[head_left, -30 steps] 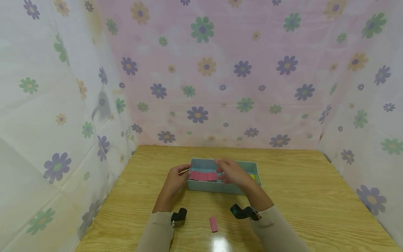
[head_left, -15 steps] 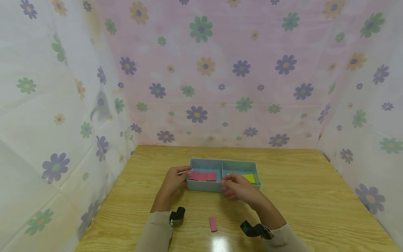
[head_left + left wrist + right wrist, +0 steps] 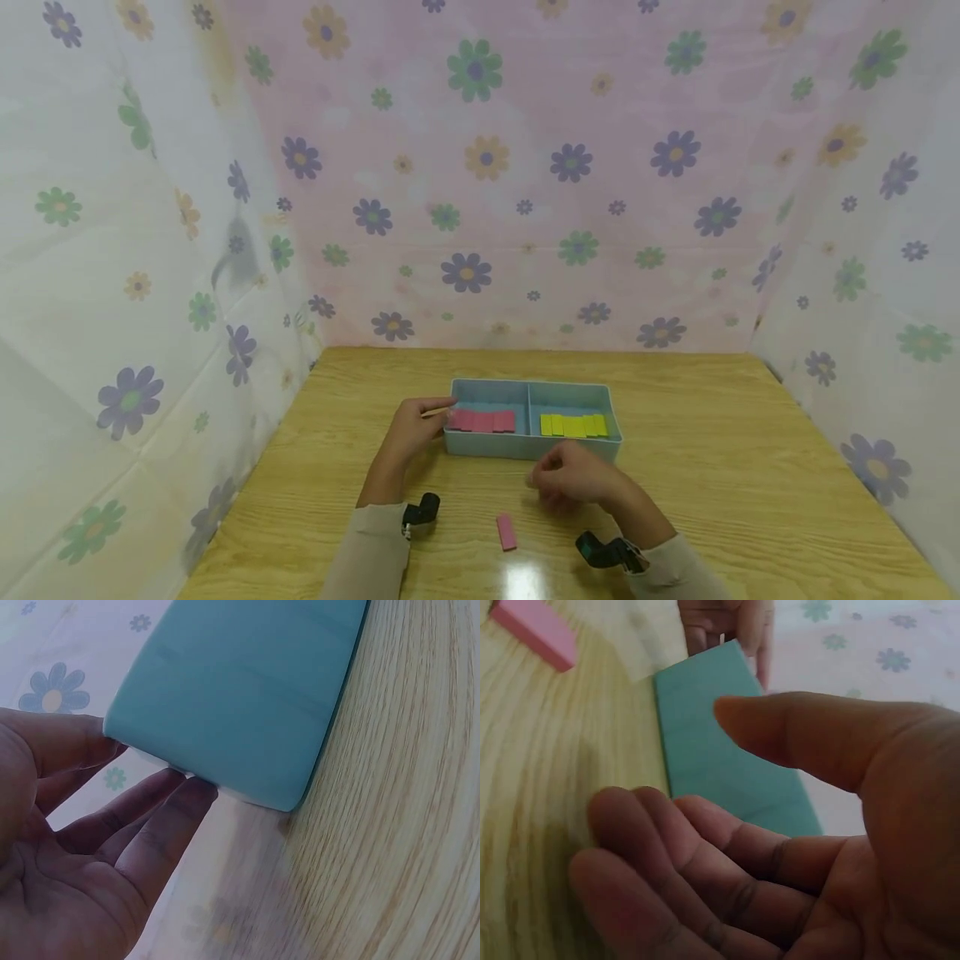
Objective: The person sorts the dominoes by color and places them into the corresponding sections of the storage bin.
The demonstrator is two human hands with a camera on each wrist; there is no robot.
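A light blue box (image 3: 487, 446) with two compartments stands on the table. Several pink blocks (image 3: 482, 421) lie in a row in its left compartment, several yellow blocks (image 3: 574, 426) in the right one. My left hand (image 3: 415, 425) touches the box's left end; in the left wrist view its fairly straight fingertips (image 3: 196, 787) meet the end wall and the thumb is at the corner. My right hand (image 3: 573, 475) hovers in front of the box holding nothing, fingers relaxed and thumb apart in the right wrist view. A single flat pink block (image 3: 506, 532) lies left of it, nearer to me.
The wood-grain table (image 3: 697, 442) reaches back to a flowered cloth (image 3: 480, 208) that hangs behind it and along both sides. Black wrist cameras (image 3: 423, 510) sit at both sleeves, low over the table.
My right hand has drawn back from over the box toward me, uncovering the divider and the yellow blocks. The left hand stays at the box's end, and the loose pink block lies where it was.
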